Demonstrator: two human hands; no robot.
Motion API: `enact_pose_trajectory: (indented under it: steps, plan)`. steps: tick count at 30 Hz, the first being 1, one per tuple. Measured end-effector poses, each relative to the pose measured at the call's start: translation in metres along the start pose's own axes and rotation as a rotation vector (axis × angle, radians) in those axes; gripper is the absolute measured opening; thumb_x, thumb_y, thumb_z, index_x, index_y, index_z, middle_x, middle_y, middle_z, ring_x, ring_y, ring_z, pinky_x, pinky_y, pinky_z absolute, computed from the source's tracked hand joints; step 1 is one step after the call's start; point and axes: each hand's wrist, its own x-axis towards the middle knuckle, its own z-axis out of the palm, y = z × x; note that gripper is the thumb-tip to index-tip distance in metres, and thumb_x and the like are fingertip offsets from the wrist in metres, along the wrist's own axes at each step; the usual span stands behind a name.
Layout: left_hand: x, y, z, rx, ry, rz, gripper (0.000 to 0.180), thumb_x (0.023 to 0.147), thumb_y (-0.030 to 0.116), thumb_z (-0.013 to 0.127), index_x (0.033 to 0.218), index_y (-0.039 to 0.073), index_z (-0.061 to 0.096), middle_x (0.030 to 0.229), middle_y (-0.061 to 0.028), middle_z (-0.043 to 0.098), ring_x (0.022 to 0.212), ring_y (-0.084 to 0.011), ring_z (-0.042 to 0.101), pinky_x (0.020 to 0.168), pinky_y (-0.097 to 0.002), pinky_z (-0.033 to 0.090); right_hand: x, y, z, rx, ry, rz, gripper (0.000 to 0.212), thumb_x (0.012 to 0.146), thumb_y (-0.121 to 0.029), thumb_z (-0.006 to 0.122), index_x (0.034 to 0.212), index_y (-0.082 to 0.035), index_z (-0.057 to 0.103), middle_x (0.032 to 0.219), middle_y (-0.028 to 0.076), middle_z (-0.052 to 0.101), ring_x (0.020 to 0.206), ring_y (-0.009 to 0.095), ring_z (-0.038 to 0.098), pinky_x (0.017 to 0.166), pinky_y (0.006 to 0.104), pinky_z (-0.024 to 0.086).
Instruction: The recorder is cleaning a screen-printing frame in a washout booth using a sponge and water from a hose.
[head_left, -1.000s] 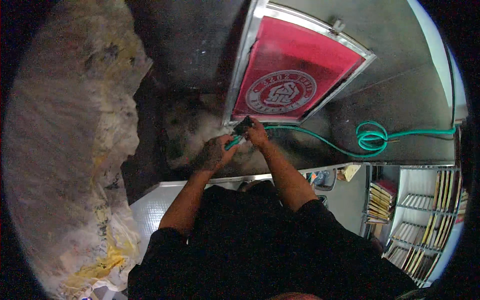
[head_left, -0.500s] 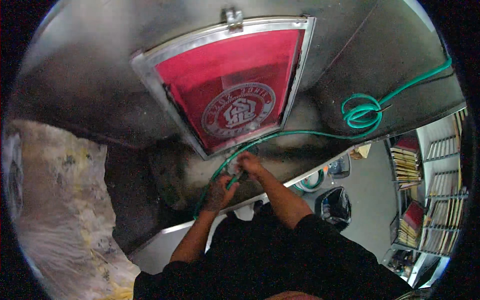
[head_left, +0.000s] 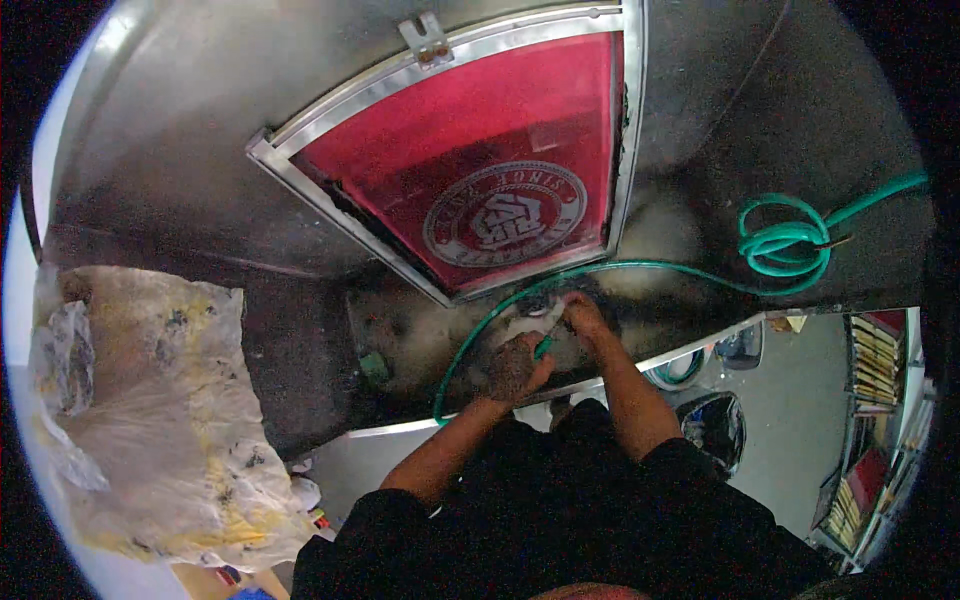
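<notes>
My left hand (head_left: 515, 368) is closed around a green hose (head_left: 468, 345), a short length of which pokes out past the thumb. Just right of it and a little farther off, my right hand (head_left: 585, 316) has its fingers bent together at a small pale piece by the hose's end; its details are blurred. Beyond both hands a screen printing frame (head_left: 632, 140) leans against the metal back wall. It has silver edges and red mesh (head_left: 480, 130) bearing a pale round emblem. The hose runs along the frame's lower edge to a loose coil (head_left: 785, 250) at the right.
A metal washout sink (head_left: 330, 437) surrounds the work, its front rim before my body. Stained, wrinkled plastic sheeting (head_left: 160, 400) covers a surface at the left. Beyond the rim at the right are a lined trash bin (head_left: 715, 430) and a rack with stacked frames (head_left: 872, 365).
The view has shifted, so frame, hose and sheeting sit differently in the picture. My hands stay close together at the hose; the left keeps its grip.
</notes>
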Motion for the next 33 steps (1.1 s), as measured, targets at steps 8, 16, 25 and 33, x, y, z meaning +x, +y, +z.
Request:
enact_pose_trajectory:
  steps: [8, 16, 25, 33]
  plan:
    - [0.013, 0.044, 0.003, 0.099, 0.222, 0.221, 0.034, 0.083, 0.028, 0.066, 0.105, 0.002, 0.065, 0.096, -0.0188, 0.067, 0.089, -0.0364, 0.067, 0.073, -0.0459, 0.056, 0.001, -0.097, 0.051, -0.589, 0.369, 0.301, 0.045, 0.085, -0.01, 0.066, 0.129, -0.011, 0.055, 0.102, 0.008, 0.064, 0.08, 0.017, 0.059, 0.061, 0.0329, 0.048]
    - [0.018, 0.02, 0.02, 0.096, 0.176, 0.045, 0.045, 0.088, 0.033, 0.061, 0.118, 0.001, 0.061, 0.115, -0.0211, 0.064, 0.097, -0.0374, 0.066, 0.082, -0.047, 0.054, -0.006, -0.105, 0.069, -1.256, 0.289, 0.12, 0.054, 0.083, -0.042, 0.069, 0.123, -0.008, 0.058, 0.114, 0.015, 0.065, 0.099, 0.031, 0.062, 0.082, 0.0535, 0.047]
    - [0.066, -0.014, 0.009, 0.015, 0.367, -0.264, 0.045, 0.089, 0.032, 0.06, 0.121, 0.0, 0.058, 0.113, -0.0229, 0.065, 0.103, -0.0364, 0.064, 0.085, -0.0455, 0.052, 0.026, -0.158, 0.158, -0.982, 0.037, 0.291, 0.046, 0.097, -0.045, 0.053, 0.092, -0.002, 0.067, 0.079, 0.012, 0.063, 0.071, 0.027, 0.063, 0.068, 0.0435, 0.051]
    - [0.064, 0.001, -0.094, -0.262, 0.455, -0.053, 0.033, 0.085, 0.023, 0.063, 0.11, 0.003, 0.063, 0.097, -0.0197, 0.068, 0.088, -0.0355, 0.068, 0.078, -0.0443, 0.053, 0.065, -0.18, 0.243, -0.173, 0.358, 0.39, 0.033, 0.1, -0.035, 0.051, 0.093, -0.005, 0.06, 0.084, 0.007, 0.061, 0.063, 0.019, 0.055, 0.056, 0.0352, 0.046]
